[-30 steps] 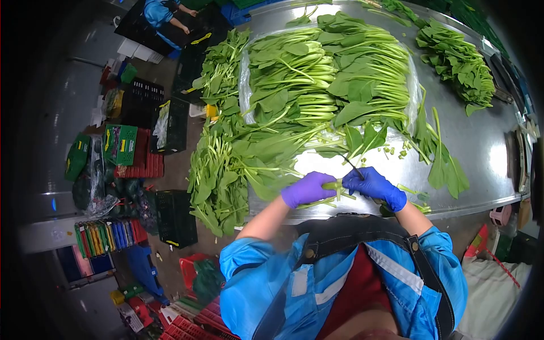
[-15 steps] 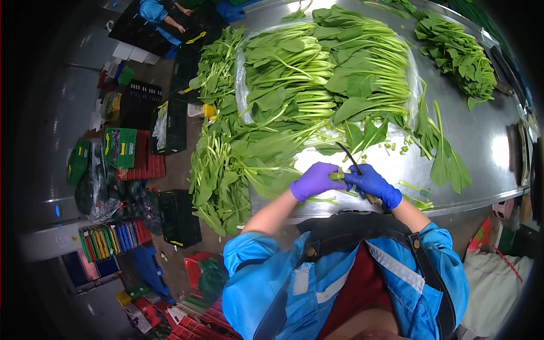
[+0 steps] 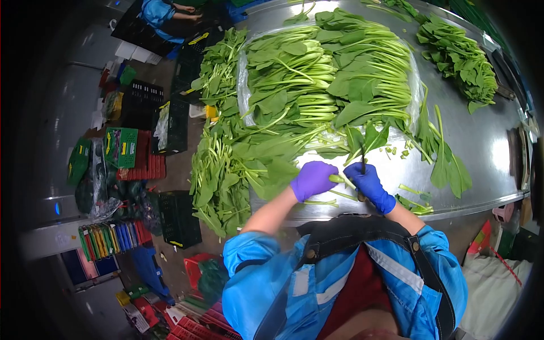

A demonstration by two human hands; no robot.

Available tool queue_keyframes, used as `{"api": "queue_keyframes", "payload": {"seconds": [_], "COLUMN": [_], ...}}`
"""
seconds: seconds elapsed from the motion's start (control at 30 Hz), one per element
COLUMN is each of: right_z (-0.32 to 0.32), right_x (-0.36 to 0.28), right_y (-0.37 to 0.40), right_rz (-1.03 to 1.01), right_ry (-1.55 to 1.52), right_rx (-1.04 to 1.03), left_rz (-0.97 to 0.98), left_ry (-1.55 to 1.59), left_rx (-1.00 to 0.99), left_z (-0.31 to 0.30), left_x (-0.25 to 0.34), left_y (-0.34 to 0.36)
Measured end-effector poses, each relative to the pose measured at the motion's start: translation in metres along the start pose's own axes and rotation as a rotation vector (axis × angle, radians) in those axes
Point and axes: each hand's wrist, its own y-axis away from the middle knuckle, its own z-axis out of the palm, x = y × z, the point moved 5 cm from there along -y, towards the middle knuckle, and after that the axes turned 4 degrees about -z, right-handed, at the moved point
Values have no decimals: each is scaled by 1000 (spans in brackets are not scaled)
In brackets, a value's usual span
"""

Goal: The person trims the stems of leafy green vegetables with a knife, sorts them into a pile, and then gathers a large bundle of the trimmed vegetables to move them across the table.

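Note:
My left hand (image 3: 313,180), in a purple glove, is closed around the stalk of a leafy green (image 3: 335,178), its cut end showing past the fingers; the broad leaf lies to the left. In a blue glove, my right hand (image 3: 372,186) grips a knife (image 3: 363,157) with its dark blade pointing away from me. A pale stalk piece (image 3: 349,182) shows between both hands, by the right thumb. Short stem offcuts (image 3: 405,153) lie beyond the right hand. Stacked bunches of leafy greens (image 3: 371,68) lie on clear plastic beyond both hands.
Loose greens (image 3: 218,175) hang over the left edge of the metal table (image 3: 470,147). Another bunch (image 3: 459,62) lies at the far right. Trimmed scraps (image 3: 416,205) sit near the front edge. Crates (image 3: 178,218) stand at left, and a co-worker's sleeve (image 3: 157,11) shows at upper left.
My right hand has drawn slightly away from the left, and the knife blade has swung from slanting left to pointing straight away. The co-worker's arms at upper left have shifted.

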Motion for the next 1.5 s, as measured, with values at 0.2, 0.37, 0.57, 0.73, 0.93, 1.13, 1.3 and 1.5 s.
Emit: {"api": "queue_keyframes", "payload": {"seconds": [0.2,0.37,0.57,0.73,0.93,1.13,1.3,1.5], "right_z": [-56,-40,-43,-15,-6,-20,1,-6], "right_x": [0,-15,-11,-64,-64,-58,-60,-48], "right_y": [-5,2,-4,-5,-15,-2,-15,-29], "right_rz": [-255,86,-52,-508,-560,-193,-156,-82], "right_ry": [55,-55,125,437,695,333,-85,32], "right_rx": [251,51,80,105,22,-66,-142,-30], "left_rz": [-112,-115,-201,-313,-202,-348,-171,-122], "left_ry": [-394,-305,57,713,666,930,428,321], "left_rx": [440,482,353,79,141,132,291,286], "left_z": [-10,21,-47,-67,-59,-50,-46,-41], "left_x": [-73,-104,-56,-14,2,-13,-12,-32], "left_y": [-39,-81,-39,4,10,19,8,7]}}
